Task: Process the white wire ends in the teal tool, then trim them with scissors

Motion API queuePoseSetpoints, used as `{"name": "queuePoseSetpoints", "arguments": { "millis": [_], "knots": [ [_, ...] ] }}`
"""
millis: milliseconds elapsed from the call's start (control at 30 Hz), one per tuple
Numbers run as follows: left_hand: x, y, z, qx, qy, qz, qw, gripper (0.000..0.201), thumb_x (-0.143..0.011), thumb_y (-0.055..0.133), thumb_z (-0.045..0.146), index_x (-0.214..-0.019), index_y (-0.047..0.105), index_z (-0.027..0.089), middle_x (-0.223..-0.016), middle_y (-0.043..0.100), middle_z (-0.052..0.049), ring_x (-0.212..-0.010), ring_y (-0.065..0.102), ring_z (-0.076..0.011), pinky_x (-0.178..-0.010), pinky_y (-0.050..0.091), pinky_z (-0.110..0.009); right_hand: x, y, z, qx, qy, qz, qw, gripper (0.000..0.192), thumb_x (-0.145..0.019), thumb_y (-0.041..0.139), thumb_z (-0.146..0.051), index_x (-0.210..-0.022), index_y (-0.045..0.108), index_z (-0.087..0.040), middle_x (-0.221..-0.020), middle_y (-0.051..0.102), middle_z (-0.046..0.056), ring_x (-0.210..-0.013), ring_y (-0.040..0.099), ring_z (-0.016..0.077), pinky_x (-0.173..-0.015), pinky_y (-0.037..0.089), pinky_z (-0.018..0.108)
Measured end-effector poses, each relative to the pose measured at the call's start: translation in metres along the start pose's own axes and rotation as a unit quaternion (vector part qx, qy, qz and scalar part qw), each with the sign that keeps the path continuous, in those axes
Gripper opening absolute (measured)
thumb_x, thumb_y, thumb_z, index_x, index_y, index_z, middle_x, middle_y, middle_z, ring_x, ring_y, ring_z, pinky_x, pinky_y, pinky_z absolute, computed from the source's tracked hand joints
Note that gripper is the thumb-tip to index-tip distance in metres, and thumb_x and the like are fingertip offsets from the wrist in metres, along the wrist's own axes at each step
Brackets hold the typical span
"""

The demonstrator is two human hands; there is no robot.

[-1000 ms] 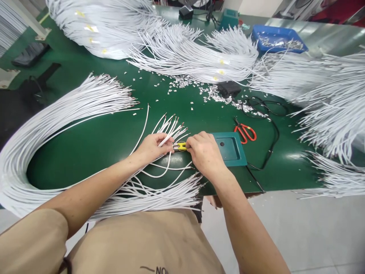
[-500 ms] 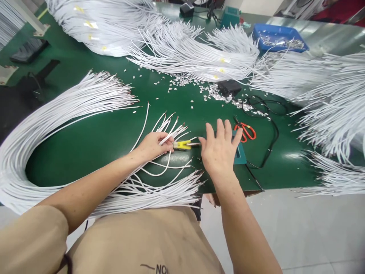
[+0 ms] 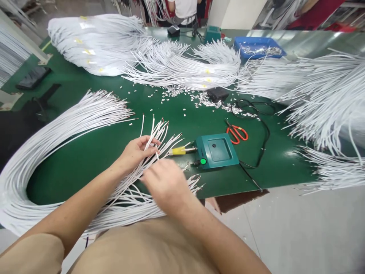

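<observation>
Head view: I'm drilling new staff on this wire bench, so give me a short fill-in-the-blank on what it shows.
1. The left hand grips a fan of ____ wires.
2. The scissors beside the teal box have ____ handles.
3. The button on the teal box's front is ____.
4. The tray at the table's far edge is ____.

Missing words: white; red; green; blue

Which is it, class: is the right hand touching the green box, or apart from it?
Apart: the head view shows bare table between the right hand and the green box.
</observation>
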State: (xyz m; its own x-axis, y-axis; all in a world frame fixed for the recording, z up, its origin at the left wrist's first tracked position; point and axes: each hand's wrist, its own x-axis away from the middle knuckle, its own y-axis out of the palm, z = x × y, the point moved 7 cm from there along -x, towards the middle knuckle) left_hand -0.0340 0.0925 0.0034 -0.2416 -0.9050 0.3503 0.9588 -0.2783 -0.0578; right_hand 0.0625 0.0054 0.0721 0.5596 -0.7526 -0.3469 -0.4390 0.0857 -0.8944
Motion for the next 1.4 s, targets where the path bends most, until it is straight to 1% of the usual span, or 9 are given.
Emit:
{"name": "queuePoseSetpoints", "arguments": {
  "millis": [100,300,533,633,767,900,1000,1133,1400],
  "knots": [
    [0.004,-0.004,0.008,0.003,0.020,0.011,1.000,0.027,-0.068,0.076,0.031,-0.088,0.063,0.018,-0.089,0.067,-0.002,-0.071,0.060,-0.0119,-0.062,0.044,-0.021,-0.004,0.023,-0.031,0.021,-0.031,-0.045,0.998,0.022,-0.088,0.037,-0.009,-0.079,0.056,-0.016,-0.075,0.057,0.007,-0.071,0.050,0.0206,-0.066,0.038,0.035],
    [0.011,0.000,0.017,0.063,0.012,0.007,0.998,0.027,-0.075,0.070,0.039,-0.087,0.068,0.016,-0.093,0.065,-0.006,-0.083,0.057,-0.0135,-0.065,0.044,-0.020,0.004,0.052,-0.025,0.084,0.166,-0.169,0.968,0.020,-0.085,0.043,-0.011,-0.099,0.056,-0.007,-0.087,0.060,0.016,-0.078,0.054,0.0256,-0.069,0.044,0.040],
    [0.015,0.006,0.031,0.136,0.006,-0.029,0.990,0.022,-0.077,0.069,0.034,-0.087,0.068,0.014,-0.075,0.056,0.000,-0.065,0.047,-0.0073,-0.060,0.040,-0.019,0.016,0.045,-0.038,-0.061,0.105,-0.193,0.974,0.010,-0.079,0.055,-0.015,-0.089,0.058,-0.013,-0.079,0.061,0.009,-0.073,0.055,0.0214,-0.065,0.045,0.033],
    [0.017,0.005,0.032,0.118,0.006,-0.016,0.993,0.021,-0.076,0.070,0.035,-0.082,0.066,0.015,-0.073,0.057,0.000,-0.065,0.050,-0.0088,-0.062,0.041,-0.020,0.001,0.015,0.001,-0.153,0.160,-0.113,0.969,0.018,-0.088,0.047,-0.016,-0.073,0.057,-0.017,-0.073,0.062,0.004,-0.071,0.055,0.0159,-0.066,0.043,0.027],
    [0.022,0.008,0.036,0.078,0.021,-0.008,0.997,0.022,-0.077,0.068,0.037,-0.081,0.063,0.016,-0.073,0.059,0.000,-0.066,0.053,-0.0104,-0.066,0.043,-0.022,-0.011,-0.037,0.070,-0.300,0.296,0.154,0.894,0.016,-0.092,0.045,-0.026,-0.092,0.059,-0.019,-0.083,0.064,0.001,-0.074,0.057,0.0120,-0.070,0.044,0.024],
    [0.026,0.016,0.042,0.039,0.035,-0.024,0.998,0.022,-0.079,0.065,0.038,-0.084,0.061,0.017,-0.078,0.059,0.000,-0.071,0.054,-0.0111,-0.070,0.043,-0.022,-0.017,-0.040,0.095,-0.375,0.302,0.207,0.852,0.015,-0.086,0.053,-0.031,-0.092,0.061,-0.020,-0.087,0.065,0.000,-0.076,0.058,0.0119,-0.070,0.046,0.024],
    [0.023,0.016,0.049,0.011,0.059,-0.015,0.998,0.021,-0.076,0.069,0.036,-0.083,0.061,0.018,-0.082,0.060,0.000,-0.078,0.055,-0.0120,-0.076,0.043,-0.023,-0.019,-0.035,0.094,-0.374,0.283,0.188,0.863,0.016,-0.087,0.051,-0.030,-0.079,0.060,-0.019,-0.082,0.064,-0.001,-0.075,0.058,0.0121,-0.071,0.045,0.024],
    [0.013,0.018,0.063,0.005,0.093,-0.035,0.995,0.024,-0.069,0.076,0.030,-0.075,0.057,0.017,-0.077,0.058,0.002,-0.072,0.054,-0.0110,-0.071,0.044,-0.023,-0.019,-0.042,0.084,-0.262,0.233,0.180,0.919,0.017,-0.091,0.047,-0.027,-0.081,0.058,-0.020,-0.081,0.063,0.001,-0.078,0.056,0.0134,-0.073,0.043,0.024],
    [0.015,0.030,0.041,0.151,-0.053,-0.161,0.974,0.041,-0.074,0.072,0.022,-0.114,0.064,0.021,-0.076,0.055,0.000,-0.060,0.048,-0.0064,-0.048,0.035,-0.017,-0.008,-0.025,0.070,-0.039,0.164,0.108,0.980,0.026,-0.098,0.034,-0.025,-0.092,0.059,-0.018,-0.088,0.062,0.006,-0.085,0.052,0.0175,-0.078,0.038,0.028]
  ]
}}
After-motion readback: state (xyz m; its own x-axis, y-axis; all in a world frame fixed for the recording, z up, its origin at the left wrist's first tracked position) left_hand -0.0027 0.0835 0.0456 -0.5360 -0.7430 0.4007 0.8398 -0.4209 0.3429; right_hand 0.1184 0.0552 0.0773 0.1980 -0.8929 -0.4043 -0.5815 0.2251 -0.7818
